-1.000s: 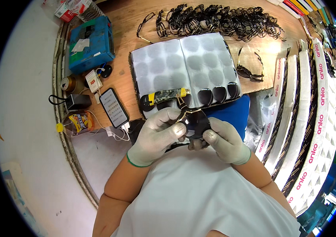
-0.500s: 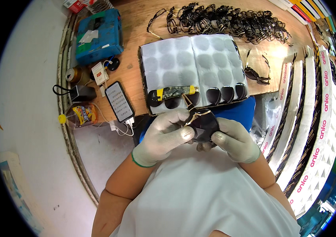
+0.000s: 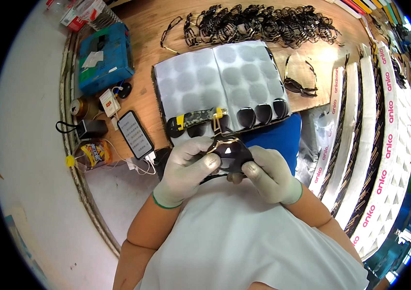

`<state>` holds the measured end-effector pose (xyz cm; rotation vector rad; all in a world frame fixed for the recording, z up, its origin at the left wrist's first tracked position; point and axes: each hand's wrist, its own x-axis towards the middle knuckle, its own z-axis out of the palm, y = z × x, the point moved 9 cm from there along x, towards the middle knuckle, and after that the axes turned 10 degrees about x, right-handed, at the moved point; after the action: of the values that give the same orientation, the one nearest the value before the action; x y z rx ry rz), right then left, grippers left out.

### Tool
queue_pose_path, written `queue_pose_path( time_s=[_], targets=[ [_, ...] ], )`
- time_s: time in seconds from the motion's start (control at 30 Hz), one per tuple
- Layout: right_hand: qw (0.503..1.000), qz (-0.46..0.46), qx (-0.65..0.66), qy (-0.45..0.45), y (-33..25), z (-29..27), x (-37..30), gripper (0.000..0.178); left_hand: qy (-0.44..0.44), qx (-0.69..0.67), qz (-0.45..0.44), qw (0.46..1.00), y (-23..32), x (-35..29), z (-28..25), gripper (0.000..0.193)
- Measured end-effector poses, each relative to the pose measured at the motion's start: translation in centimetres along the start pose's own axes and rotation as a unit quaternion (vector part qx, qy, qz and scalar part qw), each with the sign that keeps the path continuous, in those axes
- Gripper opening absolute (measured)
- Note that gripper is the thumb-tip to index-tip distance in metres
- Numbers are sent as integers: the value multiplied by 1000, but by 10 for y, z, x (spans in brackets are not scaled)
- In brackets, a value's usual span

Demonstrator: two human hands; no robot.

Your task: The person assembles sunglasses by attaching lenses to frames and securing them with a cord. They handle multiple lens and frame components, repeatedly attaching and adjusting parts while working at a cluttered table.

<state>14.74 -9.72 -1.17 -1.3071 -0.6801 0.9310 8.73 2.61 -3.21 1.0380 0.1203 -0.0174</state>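
Observation:
Between both hands I grip a pair of dark sunglasses [image 3: 234, 153] with gold trim. White gloves with green cuffs cover my hands. My left hand [image 3: 182, 169] pinches the sunglasses at one side, thumb on the lens area. My right hand [image 3: 272, 175] closes on the other side, its thumb also against the dark lens; some fingers are hidden behind. Just beyond lies a shallow box with white paper [image 3: 220, 72] over round lens shapes. Dark lenses [image 3: 263, 114] line its near edge, and a camouflage-patterned tool [image 3: 199, 119] with yellow bands rests across some of them.
A heap of black and gold glasses frames [image 3: 263, 26] lies at the back. One folded-open pair [image 3: 302, 87] sits right of the box. Left are a phone [image 3: 135, 135] with cables, a blue case [image 3: 106, 60] and a can [image 3: 83, 107]. White racks of frames [image 3: 353, 145] stand right.
The whole view has shifted, so the table and my hands appear further left. The sunglasses are tilted slightly differently, with a brighter reflection on the lens. Both hands keep their grip.

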Motion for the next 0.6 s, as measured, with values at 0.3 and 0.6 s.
queue_pose_path(
  time_s=[0.3, 0.6],
  targets=[
    [1000, 4, 14, -24, -11, 7, 1, 28, 78, 245, -8, 966, 24, -26, -1, 19],
    [995, -32, -8, -94, -19, 19, 18, 23, -14, 227, -17, 974, 48, -22, 8, 22]
  ],
)
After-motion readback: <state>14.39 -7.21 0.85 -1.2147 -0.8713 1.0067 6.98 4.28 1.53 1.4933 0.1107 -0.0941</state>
